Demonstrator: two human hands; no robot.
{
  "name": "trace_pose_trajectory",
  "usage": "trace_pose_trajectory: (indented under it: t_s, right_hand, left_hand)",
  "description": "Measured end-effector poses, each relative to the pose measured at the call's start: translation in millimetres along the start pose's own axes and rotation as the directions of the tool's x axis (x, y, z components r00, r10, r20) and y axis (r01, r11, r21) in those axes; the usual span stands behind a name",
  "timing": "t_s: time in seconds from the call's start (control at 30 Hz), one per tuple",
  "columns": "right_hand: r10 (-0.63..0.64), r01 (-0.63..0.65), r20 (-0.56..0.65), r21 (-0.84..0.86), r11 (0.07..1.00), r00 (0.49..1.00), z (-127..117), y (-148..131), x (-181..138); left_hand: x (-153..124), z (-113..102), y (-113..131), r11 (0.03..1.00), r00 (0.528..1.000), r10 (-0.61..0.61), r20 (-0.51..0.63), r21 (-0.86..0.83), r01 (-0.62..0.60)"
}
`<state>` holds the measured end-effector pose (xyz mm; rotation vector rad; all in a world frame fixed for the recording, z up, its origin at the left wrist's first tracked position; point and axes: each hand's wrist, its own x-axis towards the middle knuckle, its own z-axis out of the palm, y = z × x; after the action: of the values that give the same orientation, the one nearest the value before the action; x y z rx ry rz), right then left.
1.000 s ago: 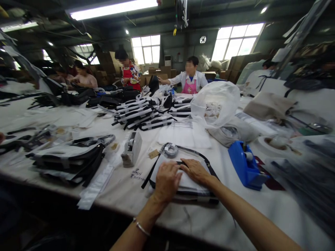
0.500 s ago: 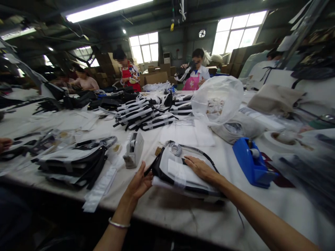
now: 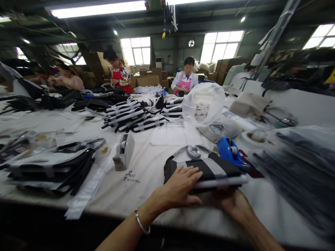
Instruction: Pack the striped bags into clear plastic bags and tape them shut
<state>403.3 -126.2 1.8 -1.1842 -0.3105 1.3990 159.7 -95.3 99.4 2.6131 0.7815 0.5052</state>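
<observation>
A black bag (image 3: 193,171) with pale wrapping bands lies at the table's front, with a strap looped behind it. A strip of white padding shows along its near edge. My left hand (image 3: 180,186), a silver bangle on its wrist, rests on the bag's near left part with the fingers stretched out over it. Under the near right side, my right hand (image 3: 235,204) grips the bag from below; its fingers are hidden and blurred. A coiled grey strap or cord (image 3: 193,151) sits behind the bag.
A grey tape dispenser (image 3: 124,151) stands left, a blue tape dispenser (image 3: 229,150) right. Stacked wrapped bags (image 3: 49,167) lie far left. Strapped black bundles (image 3: 128,115) and a clear plastic sack (image 3: 202,103) are further back. Co-workers (image 3: 184,78) are across the table.
The bag has been turned round and moved right, with its black side now showing. My left hand has gone from its left edge onto it; my right has gone from its top to underneath.
</observation>
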Motion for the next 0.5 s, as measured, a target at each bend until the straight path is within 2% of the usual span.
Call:
trace_pose_trajectory:
  t_s: [0.07, 0.1, 0.17, 0.23, 0.33, 0.5]
  right_hand:
    - [0.164, -0.147, -0.066, 0.211, 0.966, 0.984, -34, -3, -8]
    - [0.222, -0.193, -0.068, 0.292, 0.937, 0.973, -42, -4, -11]
    - [0.252, -0.222, -0.036, 0.365, 0.904, 0.967, -45, -5, -18]
    - [0.235, -0.221, 0.008, 0.376, 0.9, 0.972, -34, -3, -22]
    - [0.199, -0.201, 0.041, 0.351, 0.915, 0.979, -7, 4, -29]
    - [0.223, -0.21, -0.001, 0.332, 0.92, 0.975, 27, 38, -49]
  left_hand:
    - [-14, 33, -7, 0.994, 0.998, -0.027, 0.064, 0.106, 0.02]
    - [-20, 47, -11, 0.986, 0.996, -0.048, 0.068, 0.162, 0.037]
    - [-29, 66, -18, 0.963, 0.995, -0.088, 0.038, 0.26, 0.075]
    - [-36, 75, -24, 0.941, 0.994, -0.103, -0.028, 0.322, 0.107]
    - [-50, 73, -31, 0.926, 0.99, -0.063, -0.124, 0.363, 0.104]
    - [-94, 44, -39, 0.915, 0.981, 0.047, -0.19, 0.401, 0.034]
